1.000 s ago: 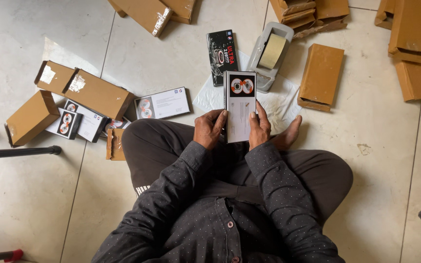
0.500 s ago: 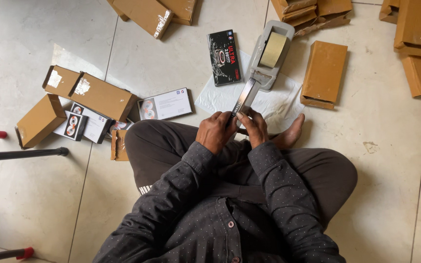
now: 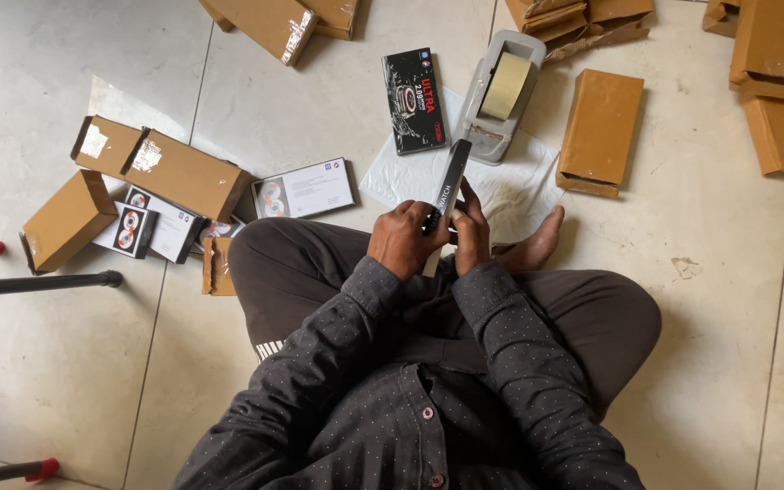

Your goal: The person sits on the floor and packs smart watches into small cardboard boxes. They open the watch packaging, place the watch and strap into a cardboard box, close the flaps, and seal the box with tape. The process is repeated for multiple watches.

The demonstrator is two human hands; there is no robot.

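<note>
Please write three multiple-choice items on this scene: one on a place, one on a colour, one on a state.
1. Where is the tape dispenser?
A. on the floor beyond the hands
B. on the person's lap
C. on a shelf

2. What colour is the flat box left of the dispenser?
A. white
B. black
C. green

3. How is the slim box held?
A. lying flat
B. edge-on in both hands
C. in one hand

Key: 1 A, it stands on the floor; 2 B, its face is black; 3 B, left hand and right hand both grip it.

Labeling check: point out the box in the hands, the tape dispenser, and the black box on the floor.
Slim box (image 3: 451, 177), head view, dark side edge.
Tape dispenser (image 3: 498, 91), head view, tape roll.
Black box (image 3: 415, 101), head view, printed front.
</note>
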